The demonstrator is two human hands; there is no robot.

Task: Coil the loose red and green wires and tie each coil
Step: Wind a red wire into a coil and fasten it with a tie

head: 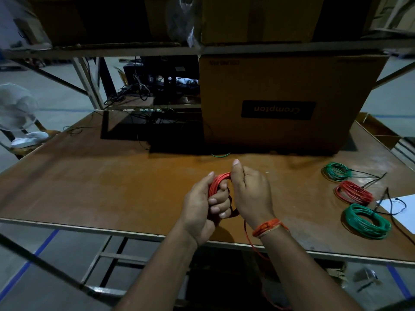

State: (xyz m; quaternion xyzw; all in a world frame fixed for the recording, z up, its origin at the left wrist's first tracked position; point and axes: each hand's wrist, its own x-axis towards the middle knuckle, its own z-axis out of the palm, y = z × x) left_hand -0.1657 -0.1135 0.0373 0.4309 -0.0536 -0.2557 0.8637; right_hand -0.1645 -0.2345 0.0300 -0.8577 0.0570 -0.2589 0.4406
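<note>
Both hands meet over the middle of the brown table (112,187), near its front edge. My left hand (202,205) grips a red wire coil (216,184), its fingers curled through the loop. My right hand (249,191) pinches the top of the same coil, thumb pointing up. A loose red wire tail (249,240) runs from the coil down over the table's edge toward the floor. On the right lie three finished coils: a small green coil (335,172), a red coil (353,192) and a larger green coil (367,221).
A large Crompton cardboard box (287,104) stands at the back of the table. A green wire scrap (221,155) lies in front of it. Black ties (381,199) and white paper (402,209) sit by the coils. A white fan (18,113) stands at left.
</note>
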